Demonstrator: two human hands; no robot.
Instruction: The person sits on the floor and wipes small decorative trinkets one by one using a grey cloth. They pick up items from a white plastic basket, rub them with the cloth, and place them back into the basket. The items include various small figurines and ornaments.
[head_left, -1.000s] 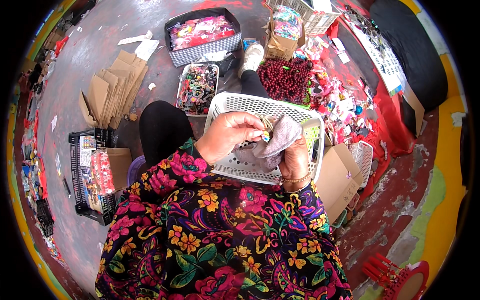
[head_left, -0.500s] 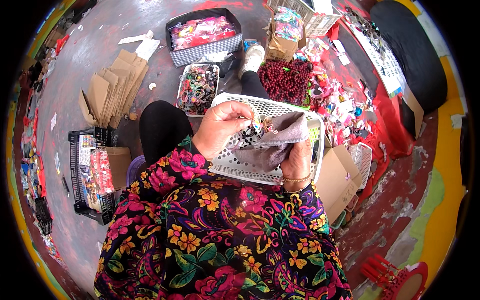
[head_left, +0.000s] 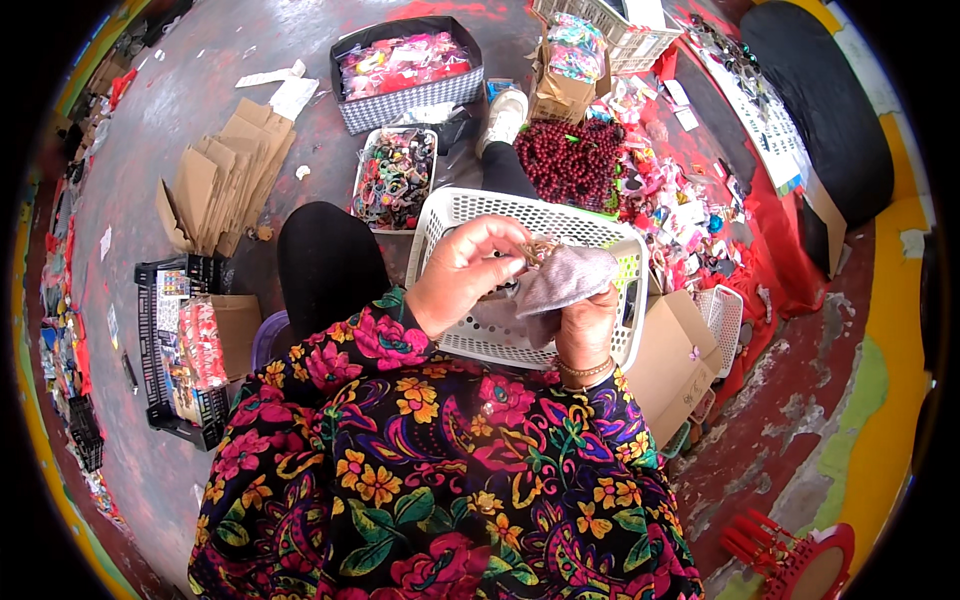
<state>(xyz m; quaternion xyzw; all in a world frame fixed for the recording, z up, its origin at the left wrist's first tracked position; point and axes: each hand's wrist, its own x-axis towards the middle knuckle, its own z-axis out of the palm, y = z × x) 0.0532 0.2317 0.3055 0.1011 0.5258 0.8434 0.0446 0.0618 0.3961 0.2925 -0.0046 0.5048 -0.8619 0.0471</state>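
Observation:
My left hand [head_left: 466, 278] is closed in a pinch on a small gold-coloured trinket [head_left: 541, 248]; its exact kind is too small to make out. Bunched in my closed right hand [head_left: 588, 328] is a greyish-mauve cloth [head_left: 572, 276], its upper part raised against the trinket and its lower folds hanging down. Both hands are over a white perforated plastic basket [head_left: 430, 226] in front of my body. Some small dark and shiny pieces show inside the basket, mostly hidden behind my hands and the cloth.
Beyond the basket lie dark red bead strands [head_left: 570, 165] and a white tray of small coloured accessories [head_left: 396, 180]. A checked fabric box [head_left: 410, 108] stands farther off. Flattened cardboard [head_left: 225, 180] and a black crate [head_left: 160, 350] are at left, an open carton [head_left: 672, 365] at right.
My left hand has shifted right with the trinket, toward the cloth. My right hand has bunched the cloth and brought it up against the trinket.

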